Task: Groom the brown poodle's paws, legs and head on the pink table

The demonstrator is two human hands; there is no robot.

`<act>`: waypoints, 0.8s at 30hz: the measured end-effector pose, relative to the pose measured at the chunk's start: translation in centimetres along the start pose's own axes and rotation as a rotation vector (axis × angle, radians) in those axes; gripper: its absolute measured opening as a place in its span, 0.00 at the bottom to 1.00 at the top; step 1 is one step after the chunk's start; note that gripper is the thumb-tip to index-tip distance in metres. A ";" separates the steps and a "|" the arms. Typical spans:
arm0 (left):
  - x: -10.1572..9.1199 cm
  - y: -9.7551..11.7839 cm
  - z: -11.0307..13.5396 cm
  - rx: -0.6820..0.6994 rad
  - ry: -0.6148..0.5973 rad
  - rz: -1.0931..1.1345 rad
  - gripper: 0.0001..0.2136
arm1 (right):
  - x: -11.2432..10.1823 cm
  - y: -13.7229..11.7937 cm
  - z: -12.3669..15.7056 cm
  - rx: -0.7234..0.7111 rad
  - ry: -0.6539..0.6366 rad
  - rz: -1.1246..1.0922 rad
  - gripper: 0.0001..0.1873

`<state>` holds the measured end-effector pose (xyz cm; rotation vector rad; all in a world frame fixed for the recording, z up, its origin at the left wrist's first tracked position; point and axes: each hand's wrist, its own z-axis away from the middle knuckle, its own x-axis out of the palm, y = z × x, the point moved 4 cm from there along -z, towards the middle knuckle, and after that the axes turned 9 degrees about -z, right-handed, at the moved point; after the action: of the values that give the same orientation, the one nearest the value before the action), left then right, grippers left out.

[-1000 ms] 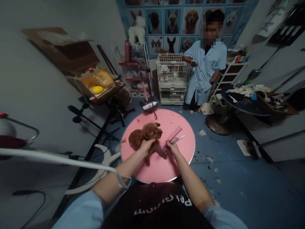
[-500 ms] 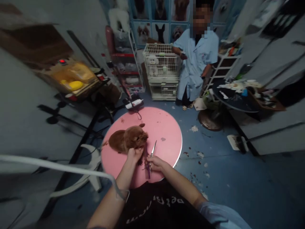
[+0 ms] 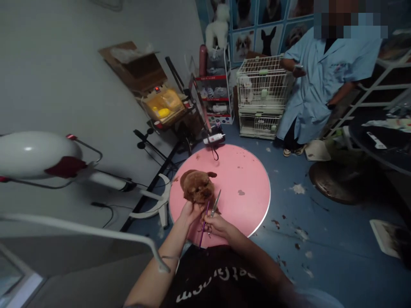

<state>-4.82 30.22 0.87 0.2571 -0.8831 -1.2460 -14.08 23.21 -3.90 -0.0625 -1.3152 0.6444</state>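
A brown curly-haired dog (image 3: pixel 195 188) is on the round pink table (image 3: pixel 253 201), its head facing my side. My left hand (image 3: pixel 192 211) is at the underside of its muzzle, fingers curled against the chin; the fingertips are partly hidden. My right hand (image 3: pixel 213 224) grips a pair of scissors (image 3: pixel 216 203) together with a thin purple comb (image 3: pixel 202 234). The scissor blades point up and away from me, just right of the dog's face. Their tips touch no fur that I can see. The comb's upper end lies near the dog's muzzle.
A pale curved bar (image 3: pixel 128 232) crosses my left forearm. A white machine (image 3: pixel 38 154) stands at left. Behind the table are a white clipper-like device (image 3: pixel 214 138) and stacked wire cages (image 3: pixel 261 96). A person in a blue coat (image 3: pixel 330 81) stands beside them. Hair clumps (image 3: pixel 298 188) litter the floor.
My view has swung left, so the table and room sit further right. The dog's head has turned from the right toward me. Both hands keep their holds.
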 end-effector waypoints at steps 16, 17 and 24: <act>0.5 2.6 1.9 0.011 0.046 -0.037 0.18 | -2.0 -0.8 0.3 -0.027 0.164 0.402 0.18; 1.0 2.9 2.1 0.036 0.041 -0.037 0.22 | -3.3 -1.4 0.9 -0.033 0.229 0.461 0.16; 4.2 5.9 1.8 0.043 0.186 -0.447 0.20 | -12.3 -7.1 4.6 -0.051 0.708 0.931 0.09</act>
<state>-1.69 28.99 7.45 0.6209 -0.7117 -1.5858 -16.68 10.09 -10.62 -0.9024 -0.5512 1.2250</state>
